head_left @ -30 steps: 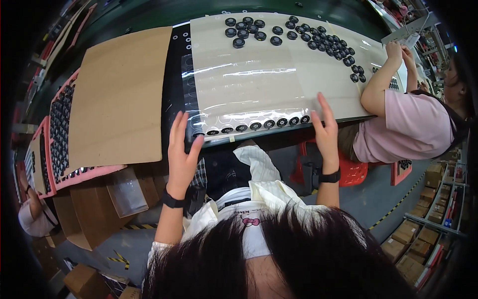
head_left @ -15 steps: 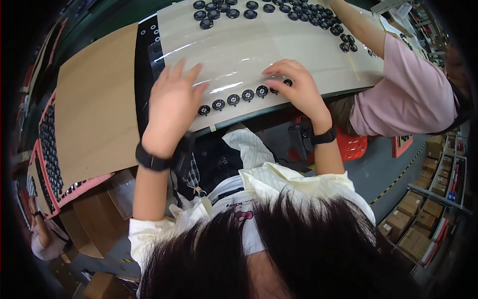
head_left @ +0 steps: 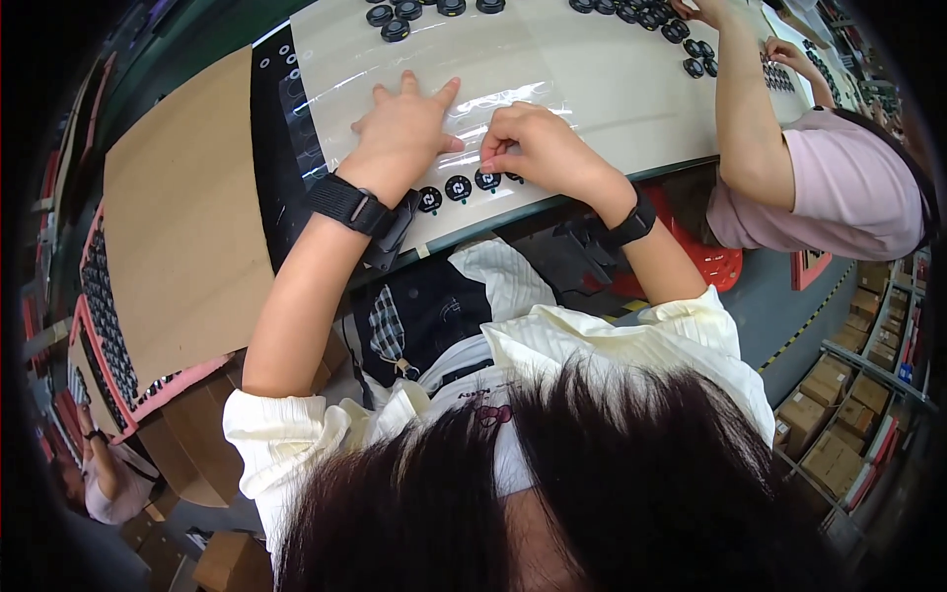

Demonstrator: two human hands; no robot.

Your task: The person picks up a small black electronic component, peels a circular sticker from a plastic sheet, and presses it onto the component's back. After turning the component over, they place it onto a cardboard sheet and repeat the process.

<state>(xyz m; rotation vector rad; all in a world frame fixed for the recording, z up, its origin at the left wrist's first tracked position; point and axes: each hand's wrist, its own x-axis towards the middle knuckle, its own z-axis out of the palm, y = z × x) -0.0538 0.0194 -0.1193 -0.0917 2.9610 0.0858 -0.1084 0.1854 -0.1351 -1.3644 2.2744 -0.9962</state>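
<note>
- While flat on the clear film sheet (head_left: 513,69), left hand (head_left: 404,128) spread wide, fingers splayed, palm down, gripping nothing, just pinning the film.
- Right hand (head_left: 538,148) just right of the left hand, fingers curled tight, tips pinched at the row of small black round caps (head_left: 457,187); whether a cap is actually held between the tips: cannot tell.
- Cap row sits at the near edge of the film sheet, under and just below both hands; caps side by side, close but apart.
- More black caps (head_left: 395,25) in a loose cluster at the far edge of the film sheet.
- Handling judgement, caps: small, light, rigid, likely hard plastic; not fragile. Best taken by the rim with thumb and forefinger; easy to flick loose.
- Handling judgement, film: thin, floppy, glossy, probably slippery and prone to creasing; needs a flat palm to hold it, not a pinch.
- Brown cardboard sheet (head_left: 182,207) left of the film sheet, lying flat.
- Another person's arm (head_left: 745,109) reaching in at the right end of the film sheet, apart from both hands.
</note>
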